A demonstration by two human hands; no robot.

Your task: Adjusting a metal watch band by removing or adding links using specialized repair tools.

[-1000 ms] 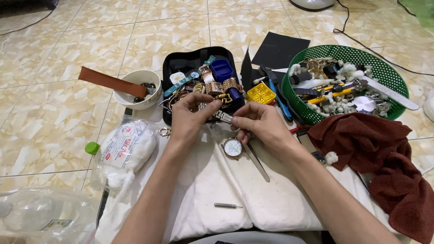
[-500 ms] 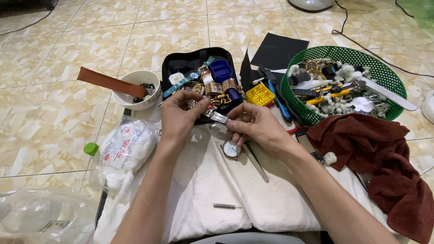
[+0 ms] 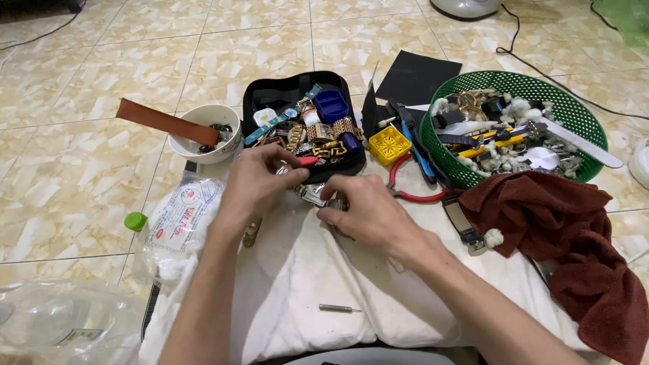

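The two hands are meeting over a white cloth (image 3: 297,284) on the floor, just in front of a black case (image 3: 270,101) that is full of watches and bands. The left hand (image 3: 260,186) is pinching a small tool with a red end (image 3: 307,161), its grip closing tight on it. The right hand (image 3: 368,216) is pressing down on a metal watch (image 3: 318,195), its grip curling around it, and the watch is lying on the cloth between the hands. It looks like the work on this watch is only partway done, because the tool is touching it and both hands are busy. Counting: one black case, one white bowl (image 3: 203,138), one green basket (image 3: 588,125), one yellow block (image 3: 390,144), one red pliers (image 3: 409,192), one dark red rag (image 3: 574,236) and one small pin (image 3: 338,309) are sitting around.
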